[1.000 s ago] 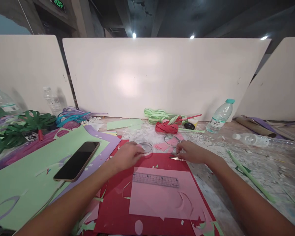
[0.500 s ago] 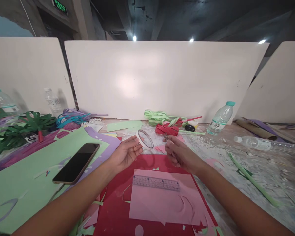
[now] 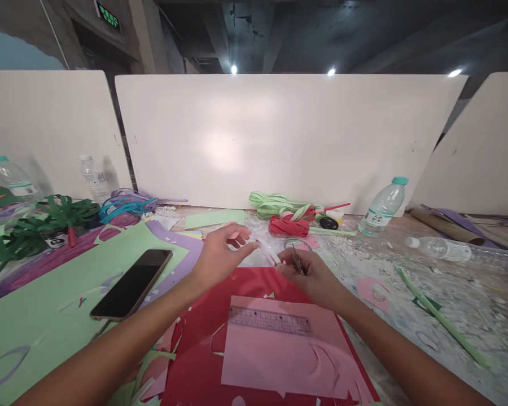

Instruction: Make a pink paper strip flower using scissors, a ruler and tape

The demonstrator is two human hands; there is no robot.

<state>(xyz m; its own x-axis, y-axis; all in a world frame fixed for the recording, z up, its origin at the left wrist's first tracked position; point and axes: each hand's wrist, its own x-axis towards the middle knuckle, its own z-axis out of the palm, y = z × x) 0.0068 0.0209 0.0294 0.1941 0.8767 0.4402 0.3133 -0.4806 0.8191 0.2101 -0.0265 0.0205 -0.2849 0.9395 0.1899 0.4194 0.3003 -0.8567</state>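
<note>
My left hand (image 3: 222, 251) is raised over the far edge of a red sheet (image 3: 201, 321), thumb stretched out and fingers curled but apart. Just off its thumb tip is a narrow whitish tape roll (image 3: 269, 252), seen nearly edge-on. My right hand (image 3: 309, 276) pinches the roll's near end between thumb and finger. A slim metal tool (image 3: 297, 260), its kind unclear, is also lodged in that hand. Below lie a pink sheet (image 3: 271, 361) and a clear ruler (image 3: 268, 320). A thin-rimmed ring (image 3: 298, 243) shows behind my right hand, partly hidden.
A phone (image 3: 131, 285) rests on green paper (image 3: 38, 321) at left. Red paper strips (image 3: 288, 226) and green strips (image 3: 271, 202) lie at the back. One bottle (image 3: 383, 206) stands tilted at right, another (image 3: 444, 249) lies down. A white panel (image 3: 288, 141) rises behind.
The tape roll has moved right from my left hand's grip into my right hand and turned edge-on. My left hand has rolled over and loosened. The ring behind my right hand has come into view.
</note>
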